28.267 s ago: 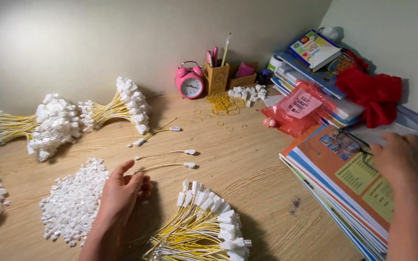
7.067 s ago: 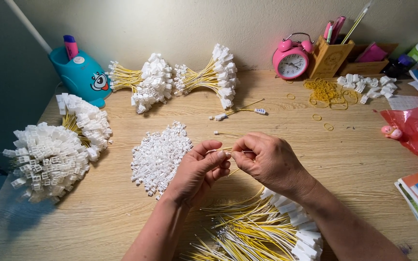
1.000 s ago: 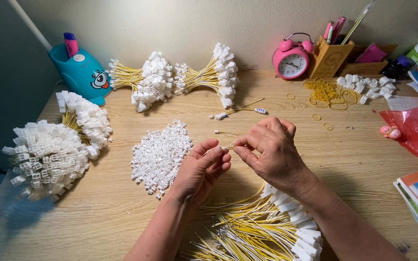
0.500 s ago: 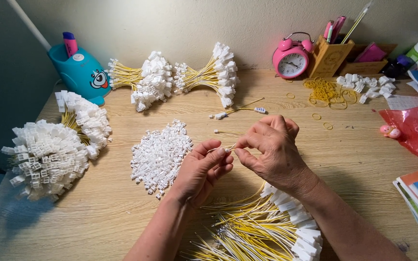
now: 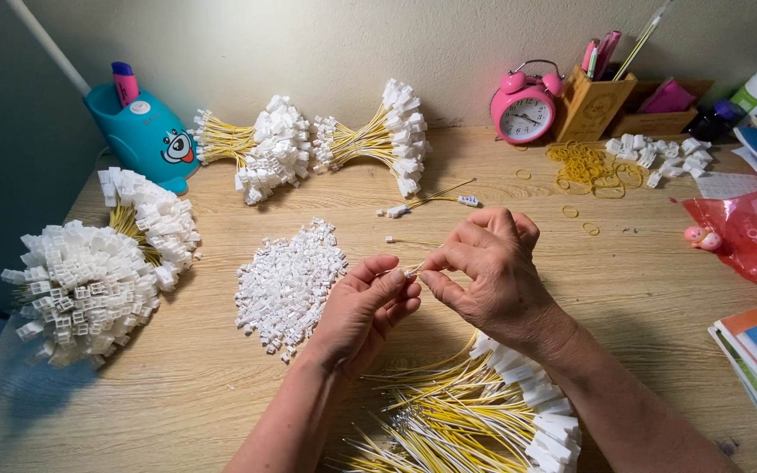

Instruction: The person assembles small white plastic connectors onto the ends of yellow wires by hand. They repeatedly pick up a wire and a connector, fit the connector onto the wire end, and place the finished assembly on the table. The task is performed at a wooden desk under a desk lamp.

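A small connector being pinched between two hands above a wooden desk

A tiny white connector (image 5: 411, 273) on a thin yellow wire is being held at the fingertips, the left hand (image 5: 363, 308) closed around it from 7 o'clock and the right hand (image 5: 490, 271) pinching it from 3 o'clock; whether the wire is seated is probably too small to tell. If the grip is being loosened, the piece could be dropped into the loose pile of white housings (image 5: 288, 278) at 9 o'clock, or the wire bent. The bundle of yellow wires (image 5: 466, 416) at 5 o'clock could be snagged by a forearm.
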